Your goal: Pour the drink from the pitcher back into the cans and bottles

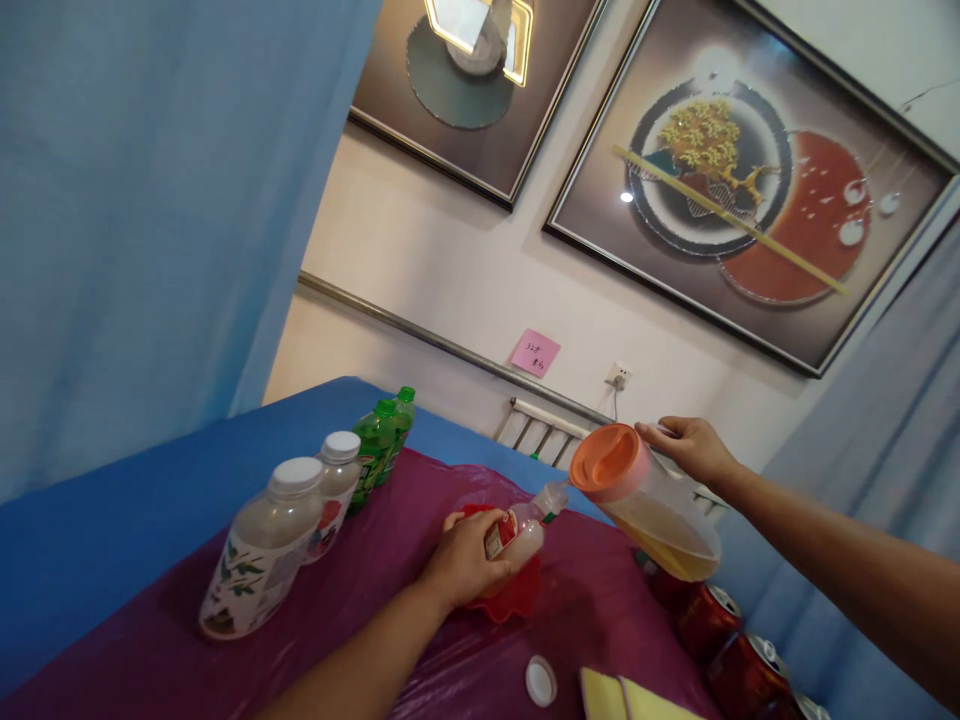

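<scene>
My left hand point(466, 562) is wrapped round a clear plastic bottle point(523, 540) with a red label, tilted with its open mouth up to the right. Beneath it shows a red dish with a wavy rim point(521, 597). With my right hand point(696, 452) I grip the handle of a see-through pitcher point(664, 520) with an orange lid. The pitcher is tipped left, its spout at the bottle's mouth, and yellowish liquid lies in its lower side. Whether liquid is flowing I cannot tell. A loose white cap point(541, 682) lies in front of the dish.
Two white-capped bottles point(259, 565) and two green bottles point(373, 455) stand at the left on a purple plastic sheet point(315, 665). Several red cans point(709, 622) line the right edge. A folded yellow cloth point(634, 702) lies near me. Blue curtains point(150, 220) hang on both sides.
</scene>
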`<control>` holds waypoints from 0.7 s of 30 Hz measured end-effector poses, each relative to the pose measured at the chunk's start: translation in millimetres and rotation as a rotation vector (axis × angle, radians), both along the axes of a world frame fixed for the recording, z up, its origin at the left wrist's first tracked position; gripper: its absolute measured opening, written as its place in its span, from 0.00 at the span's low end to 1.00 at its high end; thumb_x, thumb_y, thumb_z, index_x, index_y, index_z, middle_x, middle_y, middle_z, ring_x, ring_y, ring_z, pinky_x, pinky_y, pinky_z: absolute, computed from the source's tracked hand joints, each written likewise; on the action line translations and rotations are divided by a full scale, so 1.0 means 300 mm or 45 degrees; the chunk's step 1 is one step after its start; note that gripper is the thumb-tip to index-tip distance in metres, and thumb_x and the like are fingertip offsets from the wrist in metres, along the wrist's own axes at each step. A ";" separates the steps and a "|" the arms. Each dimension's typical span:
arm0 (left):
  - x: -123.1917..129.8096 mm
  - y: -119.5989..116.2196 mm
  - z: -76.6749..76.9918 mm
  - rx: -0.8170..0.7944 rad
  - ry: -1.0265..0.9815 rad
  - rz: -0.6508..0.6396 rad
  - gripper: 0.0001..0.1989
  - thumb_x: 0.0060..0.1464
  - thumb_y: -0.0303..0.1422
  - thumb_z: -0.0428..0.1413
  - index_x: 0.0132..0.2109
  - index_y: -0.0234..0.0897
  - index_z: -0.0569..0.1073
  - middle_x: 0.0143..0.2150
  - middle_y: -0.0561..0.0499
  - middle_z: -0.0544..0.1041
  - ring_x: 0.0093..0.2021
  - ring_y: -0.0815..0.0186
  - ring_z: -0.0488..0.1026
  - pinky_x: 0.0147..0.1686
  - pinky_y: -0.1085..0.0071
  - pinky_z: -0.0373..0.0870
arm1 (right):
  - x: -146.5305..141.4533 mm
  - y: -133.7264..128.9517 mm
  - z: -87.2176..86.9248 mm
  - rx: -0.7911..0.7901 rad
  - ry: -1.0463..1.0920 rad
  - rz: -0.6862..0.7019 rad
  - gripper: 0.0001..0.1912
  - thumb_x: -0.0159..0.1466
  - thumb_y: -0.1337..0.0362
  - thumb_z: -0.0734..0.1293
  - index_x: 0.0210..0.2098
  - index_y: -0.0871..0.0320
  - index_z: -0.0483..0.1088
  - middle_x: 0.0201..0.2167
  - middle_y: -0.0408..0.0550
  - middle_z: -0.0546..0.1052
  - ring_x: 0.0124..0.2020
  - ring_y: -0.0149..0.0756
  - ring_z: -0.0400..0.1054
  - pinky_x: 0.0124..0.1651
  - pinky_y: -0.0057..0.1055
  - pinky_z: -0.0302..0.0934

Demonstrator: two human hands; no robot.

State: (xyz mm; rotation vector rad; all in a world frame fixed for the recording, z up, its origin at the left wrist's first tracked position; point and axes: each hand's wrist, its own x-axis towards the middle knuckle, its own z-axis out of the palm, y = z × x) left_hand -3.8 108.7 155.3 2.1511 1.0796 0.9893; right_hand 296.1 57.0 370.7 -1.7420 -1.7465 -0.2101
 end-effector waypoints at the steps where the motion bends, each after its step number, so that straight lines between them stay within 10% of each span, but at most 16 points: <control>1: 0.000 0.000 -0.001 0.001 -0.009 0.001 0.25 0.42 0.40 0.63 0.51 0.45 0.76 0.47 0.51 0.82 0.49 0.54 0.75 0.57 0.61 0.60 | 0.000 0.000 -0.001 -0.002 -0.003 -0.001 0.33 0.57 0.35 0.64 0.17 0.53 0.47 0.17 0.36 0.47 0.19 0.25 0.43 0.20 0.27 0.39; 21: 0.006 0.018 -0.024 -0.004 -0.092 -0.028 0.26 0.39 0.38 0.66 0.49 0.45 0.77 0.45 0.51 0.82 0.48 0.52 0.76 0.59 0.56 0.57 | 0.002 0.001 -0.019 -0.036 0.036 -0.020 0.32 0.56 0.35 0.64 0.17 0.53 0.48 0.17 0.35 0.47 0.19 0.26 0.43 0.21 0.28 0.38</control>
